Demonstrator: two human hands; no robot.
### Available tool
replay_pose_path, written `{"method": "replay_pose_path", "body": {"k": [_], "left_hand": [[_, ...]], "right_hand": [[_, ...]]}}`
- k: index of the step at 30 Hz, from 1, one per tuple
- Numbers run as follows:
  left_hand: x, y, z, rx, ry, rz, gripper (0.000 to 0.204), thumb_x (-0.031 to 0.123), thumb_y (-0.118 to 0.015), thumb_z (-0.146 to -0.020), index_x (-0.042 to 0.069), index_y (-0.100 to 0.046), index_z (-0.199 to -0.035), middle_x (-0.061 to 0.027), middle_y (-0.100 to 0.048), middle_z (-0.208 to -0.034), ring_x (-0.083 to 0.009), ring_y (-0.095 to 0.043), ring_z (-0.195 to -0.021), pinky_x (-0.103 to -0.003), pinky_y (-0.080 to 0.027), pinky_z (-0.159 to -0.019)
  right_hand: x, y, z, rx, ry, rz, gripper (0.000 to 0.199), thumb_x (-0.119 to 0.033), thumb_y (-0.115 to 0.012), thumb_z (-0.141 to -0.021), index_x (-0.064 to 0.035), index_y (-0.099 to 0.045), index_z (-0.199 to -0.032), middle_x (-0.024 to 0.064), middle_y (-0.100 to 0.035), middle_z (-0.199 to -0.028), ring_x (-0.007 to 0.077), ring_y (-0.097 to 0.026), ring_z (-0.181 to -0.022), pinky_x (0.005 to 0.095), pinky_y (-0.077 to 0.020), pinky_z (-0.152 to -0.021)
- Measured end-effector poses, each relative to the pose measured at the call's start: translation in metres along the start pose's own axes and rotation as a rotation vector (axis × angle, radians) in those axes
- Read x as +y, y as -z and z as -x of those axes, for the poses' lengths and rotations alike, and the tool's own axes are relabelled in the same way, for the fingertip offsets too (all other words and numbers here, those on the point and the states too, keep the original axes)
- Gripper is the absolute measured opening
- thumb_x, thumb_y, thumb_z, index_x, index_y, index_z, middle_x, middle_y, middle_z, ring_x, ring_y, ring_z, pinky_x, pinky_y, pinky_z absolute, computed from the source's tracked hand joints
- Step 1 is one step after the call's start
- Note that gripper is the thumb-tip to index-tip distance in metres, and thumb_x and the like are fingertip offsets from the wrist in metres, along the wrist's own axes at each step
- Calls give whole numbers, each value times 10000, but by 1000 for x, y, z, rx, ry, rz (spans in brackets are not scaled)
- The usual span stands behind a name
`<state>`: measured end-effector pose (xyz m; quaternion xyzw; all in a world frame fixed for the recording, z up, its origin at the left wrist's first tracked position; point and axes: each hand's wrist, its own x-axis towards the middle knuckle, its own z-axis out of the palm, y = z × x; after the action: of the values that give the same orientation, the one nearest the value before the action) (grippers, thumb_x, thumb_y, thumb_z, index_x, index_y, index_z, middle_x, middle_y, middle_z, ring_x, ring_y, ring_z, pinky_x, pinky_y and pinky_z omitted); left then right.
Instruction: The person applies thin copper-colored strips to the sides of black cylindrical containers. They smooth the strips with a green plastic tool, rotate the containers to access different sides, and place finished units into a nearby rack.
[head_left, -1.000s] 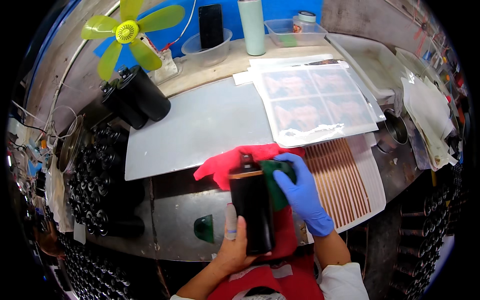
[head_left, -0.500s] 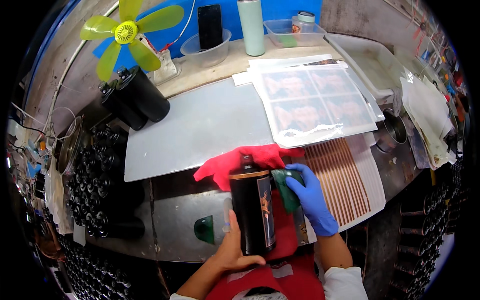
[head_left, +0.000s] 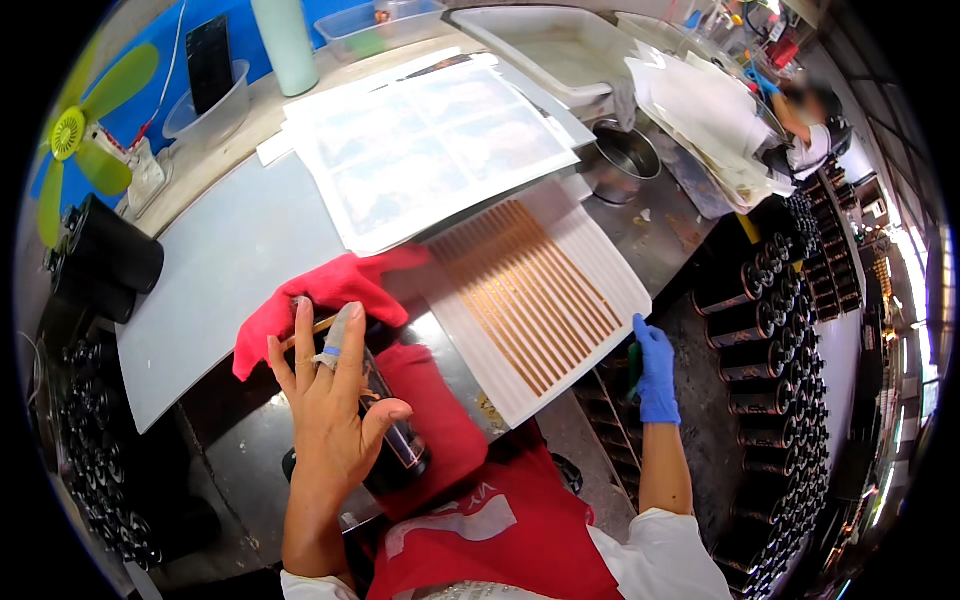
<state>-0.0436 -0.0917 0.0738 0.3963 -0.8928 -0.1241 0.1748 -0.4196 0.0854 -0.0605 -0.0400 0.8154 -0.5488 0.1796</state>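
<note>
My left hand (head_left: 335,405) is bare, with pale wraps on two fingers. Its fingers spread over a black bottle (head_left: 402,440), which leans on a folded red cloth (head_left: 435,410) and carries a pictured label. The hand hides much of the bottle; how firmly it touches cannot be told. My right hand (head_left: 656,375), in a blue glove, is at the near right corner of a white sheet (head_left: 640,295) with gold-brown stripes (head_left: 525,290). A dark green scraper (head_left: 634,368) shows at its palm, mostly hidden. Another crumpled red cloth (head_left: 300,300) lies beyond the bottle.
Stacked printed sheets (head_left: 440,150) lie on a grey board (head_left: 230,260). A metal pot (head_left: 625,160) and a white basin (head_left: 550,55) are beyond. At left are a yellow-green fan (head_left: 68,133) and black bottles (head_left: 115,245). Racked bottles (head_left: 760,390) line the right; another person (head_left: 810,130) is far right.
My view has swung right. My right hand left the bottle's label and moved to the striped sheet's corner with the green scraper. My left hand went from gripping the bottle's side to spreading over it.
</note>
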Motion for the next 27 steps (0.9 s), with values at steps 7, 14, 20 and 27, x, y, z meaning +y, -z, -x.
{"method": "replay_pose_path", "body": {"k": [7,14,20,27], "left_hand": [[4,-7,49,257,19,59,953,734,-326,-791,-18,-297,-1376,-246,-319,-1389,-394,-158,-1357,-515,-83,-1070],[19,-35,102,50,237,267,1093,221,-783,-680,-33,-14,-1413,-200,-534,-1184,-344,-554,-1057,-398,-351,-966],[2,-52,104,133,136,366,1062,135,-737,-730,-47,65,-1400,-220,-568,-1136,-417,-587,-961,-432,-471,-803],[-1,-50,116,141,166,557,1053,241,-747,-729,-113,3,-1378,-324,-338,-1322,-470,-352,-1217,-446,-304,-1002]], "right_hand": [[21,-2,-16,-274,-164,-107,364,-297,-693,-791,29,-626,-936,71,-633,-861,136,-563,-759,245,-433,-696],[-10,30,8,-195,105,44,164,-148,-619,-824,2,-674,-860,-7,-588,-690,63,-499,-611,198,-373,-554],[-104,8,75,-321,453,167,57,-66,-632,-829,-10,-627,-820,-31,-549,-662,18,-420,-547,172,-295,-481],[-183,-27,172,-846,666,557,58,-53,-663,-781,-7,-629,-780,-8,-569,-631,42,-500,-543,188,-401,-507]]}}
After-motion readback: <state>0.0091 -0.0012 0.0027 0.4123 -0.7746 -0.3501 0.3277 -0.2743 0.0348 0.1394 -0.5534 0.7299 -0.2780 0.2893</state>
